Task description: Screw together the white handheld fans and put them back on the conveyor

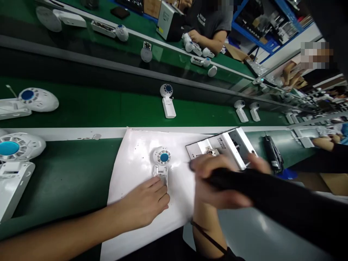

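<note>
The white plastic handheld fan [160, 169], with a round slotted head and blue centre disc, lies on a glossy white sheet [136, 152] over the green worktable [73, 174]. Its head points toward the green belt [108, 108]; its handle points toward the operator. This orientation presumably places the handle within easy reach. The sheet probably shields the plastic from scratches.

The left hand [150, 203] holds the lower handle with curled fingers, the fingertips on its upper face; the thumb is not visible. The grip appears to steady the part against the sheet.

The right hand [208, 181] is wrapped around a long, black, rod-shaped tool [261, 194], raised right of the fan. Motion blur hides the tip; the tool's type cannot be determined.

A silver-white, box-shaped metal device with black lettering [231, 145] sits slanted beyond the right hand, likely to limit reach. Further white fans [168, 105] rest spaced apart on the belt, apparently to avoid contact between units.
</note>
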`<state>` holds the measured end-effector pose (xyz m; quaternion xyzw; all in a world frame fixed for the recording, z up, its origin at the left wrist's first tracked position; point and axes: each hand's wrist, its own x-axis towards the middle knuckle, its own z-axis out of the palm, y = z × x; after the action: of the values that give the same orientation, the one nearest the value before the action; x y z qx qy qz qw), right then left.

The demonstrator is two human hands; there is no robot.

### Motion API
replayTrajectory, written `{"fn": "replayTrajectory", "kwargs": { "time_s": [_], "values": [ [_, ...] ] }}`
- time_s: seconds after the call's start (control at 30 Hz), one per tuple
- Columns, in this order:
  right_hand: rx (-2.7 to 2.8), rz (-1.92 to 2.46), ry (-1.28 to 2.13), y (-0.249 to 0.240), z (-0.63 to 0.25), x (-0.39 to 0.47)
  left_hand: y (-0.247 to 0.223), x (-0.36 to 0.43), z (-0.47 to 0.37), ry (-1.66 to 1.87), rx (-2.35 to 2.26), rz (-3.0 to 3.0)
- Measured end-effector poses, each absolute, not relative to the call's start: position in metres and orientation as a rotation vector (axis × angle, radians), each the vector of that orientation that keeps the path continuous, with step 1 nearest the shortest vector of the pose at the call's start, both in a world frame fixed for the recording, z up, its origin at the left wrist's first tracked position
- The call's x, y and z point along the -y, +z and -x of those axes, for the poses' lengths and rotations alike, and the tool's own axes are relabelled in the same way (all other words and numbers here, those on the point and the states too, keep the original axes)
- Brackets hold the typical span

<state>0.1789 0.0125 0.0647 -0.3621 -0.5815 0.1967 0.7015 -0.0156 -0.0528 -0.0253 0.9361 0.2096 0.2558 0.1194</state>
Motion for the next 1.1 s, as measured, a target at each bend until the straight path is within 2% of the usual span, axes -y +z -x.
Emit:
{"fn": "replayTrajectory", "kwargs": {
  "time_s": [0.1, 0.23, 0.5, 1.1],
  "values": [
    [1.152, 0.829, 0.128, 0.092, -0.214, -0.029, -0.023, 0.052, 0.016, 0.736, -0.599, -2.755],
    [1.082, 0.917, 0.107, 0.091, -0.226, -0.036, -0.020, 0.051, 0.016, 0.711, -0.595, -2.763],
    [1.192, 0.675, 0.662, 0.071, -0.160, -0.008, -0.018, 0.050, 0.016, 0.715, -0.605, -2.758],
    [1.179, 0.700, 0.868, 0.039, -0.134, -0.021, -0.018, 0.051, 0.015, 0.721, -0.621, -2.771]
  ]
}}
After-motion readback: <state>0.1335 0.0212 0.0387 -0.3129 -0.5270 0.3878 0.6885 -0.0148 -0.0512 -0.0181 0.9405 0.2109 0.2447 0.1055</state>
